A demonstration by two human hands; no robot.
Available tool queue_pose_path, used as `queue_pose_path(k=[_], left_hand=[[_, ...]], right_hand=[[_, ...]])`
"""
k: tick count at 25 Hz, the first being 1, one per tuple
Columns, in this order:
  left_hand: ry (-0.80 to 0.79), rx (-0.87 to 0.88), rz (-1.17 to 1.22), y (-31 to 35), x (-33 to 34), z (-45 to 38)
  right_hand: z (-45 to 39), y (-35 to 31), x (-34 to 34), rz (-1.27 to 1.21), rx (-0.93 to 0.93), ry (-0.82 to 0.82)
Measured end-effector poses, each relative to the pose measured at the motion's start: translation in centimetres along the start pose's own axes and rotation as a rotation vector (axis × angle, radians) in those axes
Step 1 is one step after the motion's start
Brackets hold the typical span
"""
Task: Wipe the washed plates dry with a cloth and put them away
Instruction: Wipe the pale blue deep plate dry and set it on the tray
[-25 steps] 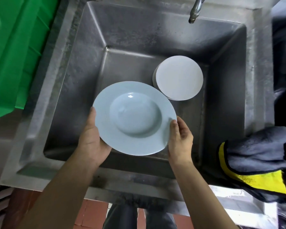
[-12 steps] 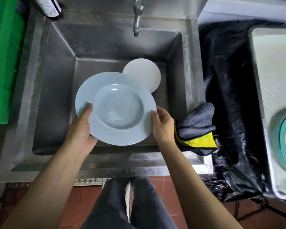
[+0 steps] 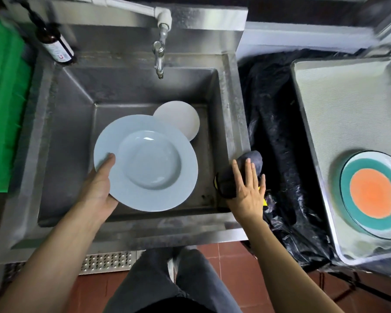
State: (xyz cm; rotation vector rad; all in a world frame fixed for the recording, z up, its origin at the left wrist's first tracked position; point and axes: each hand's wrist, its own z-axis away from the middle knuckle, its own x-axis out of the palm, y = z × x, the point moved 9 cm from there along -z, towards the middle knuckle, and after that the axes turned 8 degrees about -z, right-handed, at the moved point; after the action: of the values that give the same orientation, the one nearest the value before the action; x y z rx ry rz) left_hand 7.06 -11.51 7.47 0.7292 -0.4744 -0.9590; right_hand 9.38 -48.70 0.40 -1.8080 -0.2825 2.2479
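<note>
The left hand (image 3: 99, 186) alone pinches the pale-blue soup plate (image 3: 146, 162) by its rim over the steel sink (image 3: 131, 224); wet, it could slip and strike the white plates (image 3: 181, 118) beyond. Right of the sink, the right hand (image 3: 246, 190) lies flat-fingered on the grey cloth (image 3: 251, 161), not yet gripping.

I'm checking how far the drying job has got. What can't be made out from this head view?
- Pale blue plate: its underside and the left hand fingers beneath it.
- White plates in the sink: partly behind the blue plate; their number is unclear.
- Grey cloth: mostly under the right hand.
- Bottle: label too small to read.
</note>
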Motion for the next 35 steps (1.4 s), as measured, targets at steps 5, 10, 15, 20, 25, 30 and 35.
queue_pose_path(k=[5, 10, 15, 20, 25, 30, 35], left_hand=[[-0.040, 0.033, -0.039, 1.3, 1.9, 1.4], [0.059, 0.011, -0.058, 1.4, 2.3, 2.7], [0.102, 0.039, -0.040, 2.5, 2.1, 3.6], [0.014, 0.078, -0.062, 4.5, 3.4, 4.5], [-0.062, 0.113, -0.071, 6.8, 4.7, 5.4], [-0.102, 0.164, -0.071, 8.8, 4.4, 6.0], [-0.112, 0.157, -0.044, 9.8, 3.9, 6.1]], right_hand=[[-0.3, 2.0, -1.3, -0.343, 0.164, 0.173], [-1.3, 1.7, 0.1, -0.238, 0.215, 0.137], [-0.7, 2.3, -1.5, -0.571, 0.067, 0.330], [-0.8, -1.4, -7.1, -0.916, 0.017, 0.475], [-2.0, -13.1, -10.2, -0.951, -0.315, 0.296], [-2.2, -18.2, -11.1, -0.935, -0.251, 0.211], [0.9, -25.9, -12.3, -0.892, -0.490, 0.118]])
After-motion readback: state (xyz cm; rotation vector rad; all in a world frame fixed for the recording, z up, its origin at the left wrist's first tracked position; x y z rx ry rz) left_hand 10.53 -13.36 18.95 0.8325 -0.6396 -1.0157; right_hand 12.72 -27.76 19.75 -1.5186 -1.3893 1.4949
